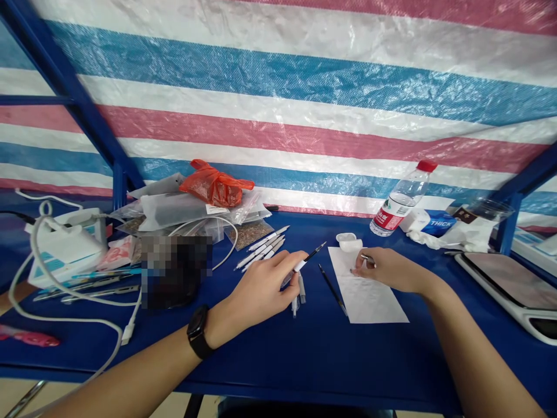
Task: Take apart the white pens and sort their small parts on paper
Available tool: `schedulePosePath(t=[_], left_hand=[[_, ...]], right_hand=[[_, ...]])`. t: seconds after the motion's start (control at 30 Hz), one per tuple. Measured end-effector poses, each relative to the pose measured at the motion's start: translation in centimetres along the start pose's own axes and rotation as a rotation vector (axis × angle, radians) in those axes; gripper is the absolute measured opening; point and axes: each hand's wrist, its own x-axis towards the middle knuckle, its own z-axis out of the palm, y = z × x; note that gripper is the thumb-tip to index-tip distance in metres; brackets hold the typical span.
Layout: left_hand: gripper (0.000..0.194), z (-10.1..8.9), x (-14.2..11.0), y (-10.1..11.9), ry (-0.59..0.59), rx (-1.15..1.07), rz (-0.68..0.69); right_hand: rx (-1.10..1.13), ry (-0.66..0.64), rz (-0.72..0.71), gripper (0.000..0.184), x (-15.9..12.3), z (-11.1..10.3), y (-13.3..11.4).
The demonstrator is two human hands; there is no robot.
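Observation:
My left hand (pixel 263 290), with a black watch on its wrist, is closed around a white pen (pixel 301 265) whose dark refill (pixel 317 251) sticks out toward the upper right. Just below those fingers lie white pen parts (pixel 301 290). My right hand (pixel 391 270) pinches a small, shiny dark piece (pixel 369 261) over a sheet of white paper (pixel 376 305); its exact kind is unclear. A loose black refill (pixel 333 290) rests along the paper's left edge. Beyond the paper stands a small white container (pixel 350 245) with its lid up. Several white pens (pixel 264 248) lie together past my left hand.
Plastic bags and a red bag (pixel 215 187) are piled at the back left. White cables (pixel 65 316) run across the left side. A water bottle (pixel 398 206) leans at the back right, and a scale (pixel 513 284) lies at the far right.

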Motion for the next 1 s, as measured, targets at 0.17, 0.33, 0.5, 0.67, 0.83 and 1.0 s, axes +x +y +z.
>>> schedulePosePath(t=[0.17,0.33,0.5,0.67,0.83,1.0], left_hand=[[0.034,0.1,-0.1,-0.1,-0.001,0.001,0.006],[0.033,0.1,0.0,-0.1,-0.023,-0.005,0.001],[0.034,-0.1,0.0,0.1,-0.026,-0.037,-0.001],[0.034,-0.1,0.0,0.7,-0.104,-0.222,-0.051],[0.033,0.0,0.0,1.0,-0.138,-0.365,-0.103],[0.033,0.0,0.0,1.0,-0.135,-0.431,-0.112]], right_hand=[[0.049,-0.047,-0.002,0.017,0.5,0.7,0.0],[0.112,0.034,-0.009,0.014,0.4,0.5,0.2],[0.485,0.318,-0.100,0.030,-0.2,-0.4,-0.3],[1.210,0.371,-0.294,0.041,-0.7,1.2,-3.6],[1.407,0.245,-0.399,0.030,-1.1,3.5,-6.3],[1.408,0.235,-0.405,0.029,-0.8,4.2,-6.4]])
